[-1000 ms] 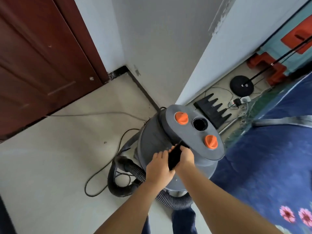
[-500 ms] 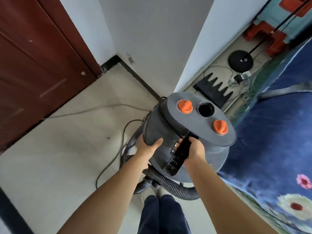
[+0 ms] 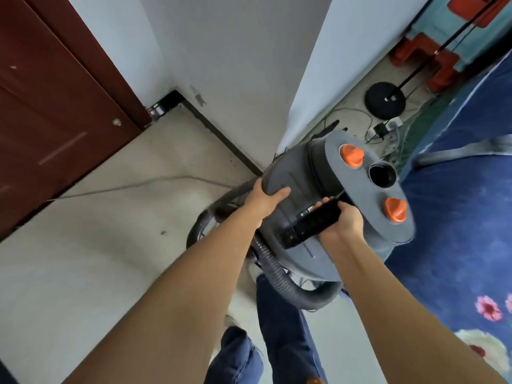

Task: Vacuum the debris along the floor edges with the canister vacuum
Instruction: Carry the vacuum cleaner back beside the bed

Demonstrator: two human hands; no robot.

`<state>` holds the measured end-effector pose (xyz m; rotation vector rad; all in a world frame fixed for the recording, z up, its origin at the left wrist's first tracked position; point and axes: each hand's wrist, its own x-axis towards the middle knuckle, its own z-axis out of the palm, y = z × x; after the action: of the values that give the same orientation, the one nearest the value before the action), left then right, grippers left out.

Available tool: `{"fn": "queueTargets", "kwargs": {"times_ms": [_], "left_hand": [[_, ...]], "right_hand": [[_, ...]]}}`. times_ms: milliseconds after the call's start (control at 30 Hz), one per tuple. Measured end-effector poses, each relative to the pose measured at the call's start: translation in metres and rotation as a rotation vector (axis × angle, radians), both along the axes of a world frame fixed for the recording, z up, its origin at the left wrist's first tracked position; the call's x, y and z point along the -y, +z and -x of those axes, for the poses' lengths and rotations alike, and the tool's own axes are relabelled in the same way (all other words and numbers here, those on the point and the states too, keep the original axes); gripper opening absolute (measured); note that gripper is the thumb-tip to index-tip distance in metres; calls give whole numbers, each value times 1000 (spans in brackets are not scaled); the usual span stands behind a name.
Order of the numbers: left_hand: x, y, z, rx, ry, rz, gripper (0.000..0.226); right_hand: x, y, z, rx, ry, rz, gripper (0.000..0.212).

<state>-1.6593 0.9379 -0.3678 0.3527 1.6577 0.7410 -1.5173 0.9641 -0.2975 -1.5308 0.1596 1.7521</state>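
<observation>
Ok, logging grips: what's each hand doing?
Left hand: grips the canister vacuum body.
Right hand: grips its black handle.

A dark red door point(image 3: 52, 106) stands left, a blue flowered rug point(image 3: 457, 231) right, a black round stand base point(image 3: 385, 100) beyond.

1. There is one view only, from a wide-angle camera on my head, so nothing is shared with a second view.
2. It looks forward and steeply down: my forearms run up from the bottom edge, and my jeans point(image 3: 279, 322) show straight below.
3. It sits close over my left hand point(image 3: 264, 199) and right hand point(image 3: 345, 224), both on the canister vacuum point(image 3: 329, 195) near the middle of the frame.
4. It faces a wall corner point(image 3: 279, 151), with the door point(image 3: 55, 106) at the left edge and the blue rug point(image 3: 457, 217) at the right.
5. Straight lines bend toward the edges.
</observation>
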Motion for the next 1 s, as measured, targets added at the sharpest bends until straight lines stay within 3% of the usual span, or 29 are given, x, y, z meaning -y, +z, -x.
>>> {"fn": "queueTargets", "kwargs": {"times_ms": [167,267,433,633,833,1000], "left_hand": [[-20,8,1,-177,-134,81,79],[-21,13,-6,-72,-89,161,78],[-25,30,-29,127,197,209,72],[-50,50,-108,276,387,210,74],[-45,20,-172,104,360,180,83],[-37,36,-158,158,400,177,81]], "right_hand": [[-43,-6,15,-25,14,-49,25],[-52,-9,10,-20,56,-48,21],[-75,-7,3,45,177,-94,24],[-127,-5,-44,157,354,-177,28],[-123,-11,-87,127,356,-147,31],[-113,-14,-85,127,398,-144,26]]}}
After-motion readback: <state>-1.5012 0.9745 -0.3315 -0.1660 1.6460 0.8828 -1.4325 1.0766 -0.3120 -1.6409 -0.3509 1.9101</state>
